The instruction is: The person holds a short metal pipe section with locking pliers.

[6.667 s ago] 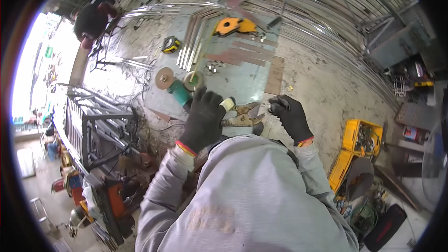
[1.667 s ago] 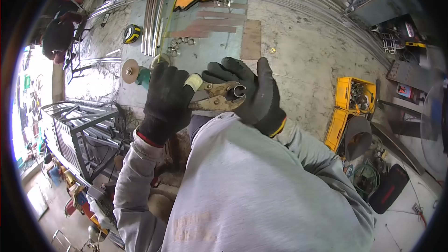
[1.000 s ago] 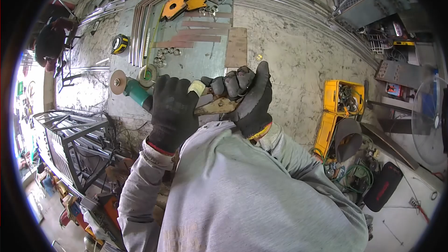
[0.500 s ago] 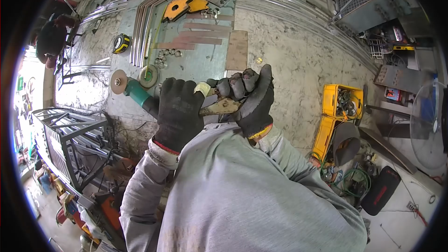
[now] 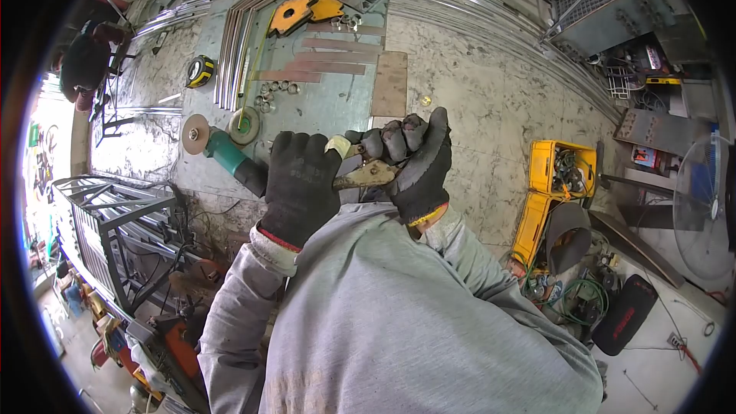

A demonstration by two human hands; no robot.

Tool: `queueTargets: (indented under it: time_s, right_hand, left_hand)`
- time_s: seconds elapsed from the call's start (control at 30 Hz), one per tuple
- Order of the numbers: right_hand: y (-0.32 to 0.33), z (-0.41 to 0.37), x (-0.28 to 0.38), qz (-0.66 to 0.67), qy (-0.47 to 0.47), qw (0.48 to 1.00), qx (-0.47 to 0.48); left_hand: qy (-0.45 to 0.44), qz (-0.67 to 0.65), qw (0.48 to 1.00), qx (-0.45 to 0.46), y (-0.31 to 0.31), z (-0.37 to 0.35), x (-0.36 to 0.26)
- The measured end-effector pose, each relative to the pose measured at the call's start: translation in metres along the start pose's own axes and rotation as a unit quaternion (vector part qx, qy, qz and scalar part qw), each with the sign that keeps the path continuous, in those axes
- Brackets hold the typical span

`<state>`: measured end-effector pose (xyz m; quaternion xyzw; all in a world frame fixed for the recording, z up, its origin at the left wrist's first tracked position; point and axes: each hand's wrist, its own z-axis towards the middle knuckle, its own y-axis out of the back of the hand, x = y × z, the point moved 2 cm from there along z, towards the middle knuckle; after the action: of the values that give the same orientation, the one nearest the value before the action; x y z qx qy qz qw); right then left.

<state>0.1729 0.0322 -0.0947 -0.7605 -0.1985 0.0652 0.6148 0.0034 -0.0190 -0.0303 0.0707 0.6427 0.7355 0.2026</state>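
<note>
My left hand [image 5: 303,184], in a black glove, is closed at one end of a worn, flat tan-and-grey piece [image 5: 366,176] in front of my chest. Its thumb has a pale yellow tip and points toward my other hand. My right hand [image 5: 418,165], in a grey-black glove with a yellow cuff edge, has its fingers curled at the piece's other end, thumb stretched up. I cannot tell what kind of thing this is. Just left of my left hand lies a green angle grinder [image 5: 230,157] with a brown disc [image 5: 195,134], its rear end overlapped by the glove.
A round disc [image 5: 244,126], a tape measure [image 5: 199,71], steel strips [image 5: 330,56], small metal rings [image 5: 290,87] and yellow welding magnets [image 5: 291,15] lie on the worktable. Yellow crates [image 5: 541,165] stand at right, near a fan [image 5: 701,207]. A metal frame [image 5: 115,222] stands at left.
My left hand has shifted slightly to the right, toward my right hand. The flat piece has moved a little the same way. The grinder and the things on the table look unchanged.
</note>
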Motion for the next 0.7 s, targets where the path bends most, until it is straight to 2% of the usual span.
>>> queueTargets:
  time_s: [0.13, 0.3, 0.37, 0.4, 0.43, 0.47, 0.5, 0.53, 0.57, 0.6, 0.63, 0.7]
  right_hand:
    - [0.002, 0.0, 0.002, -0.016, -0.003, 1.0, -0.01]
    - [0.008, 0.0, 0.001, -0.021, -0.001, 0.998, -0.054]
    - [0.003, 0.005, -0.001, 0.03, -0.012, 0.996, 0.086]
    - [0.001, 0.002, -0.001, 0.033, -0.015, 0.995, 0.089]
    - [-0.027, -0.004, 0.001, -0.032, -0.037, 0.998, -0.041]
    - [-0.038, -0.011, 0.005, -0.098, -0.059, 0.979, -0.172]
    - [-0.016, -0.007, 0.029, -0.178, -0.148, 0.973, -0.018]
    - [-0.011, -0.005, 0.044, -0.284, -0.186, 0.94, 0.038]
    - [-0.006, -0.003, 0.057, -0.386, -0.222, 0.891, 0.092]
    - [0.019, 0.011, 0.069, -0.382, -0.263, 0.865, 0.194]
    - [0.006, 0.01, 0.069, -0.38, -0.264, 0.866, 0.192]
    - [-0.031, 0.008, 0.068, -0.554, -0.299, 0.74, 0.235]
  left_hand:
    - [0.013, 0.007, 0.999, 0.031, -0.001, 0.002, -0.001]
    - [0.005, 0.005, 1.0, 0.02, -0.008, -0.003, 0.001]
    - [0.0, 0.007, 1.0, 0.021, -0.007, -0.002, 0.004]
    - [-0.023, -0.001, 1.0, -0.007, -0.003, 0.0, 0.008]
    - [-0.043, -0.006, 0.999, -0.033, 0.003, 0.0, 0.013]
    - [-0.039, 0.0, 0.999, -0.028, 0.009, -0.002, 0.023]
    - [-0.076, 0.01, 0.997, -0.002, 0.015, -0.004, 0.031]
    - [-0.112, 0.019, 0.993, 0.019, 0.02, -0.002, 0.038]
    - [-0.11, 0.019, 0.994, 0.02, 0.026, 0.0, 0.044]
    - [-0.138, 0.023, 0.99, 0.017, 0.032, 0.001, 0.048]
    - [-0.167, 0.027, 0.986, 0.013, 0.036, 0.003, 0.051]
    - [-0.189, 0.017, 0.982, 0.015, 0.042, 0.008, 0.054]
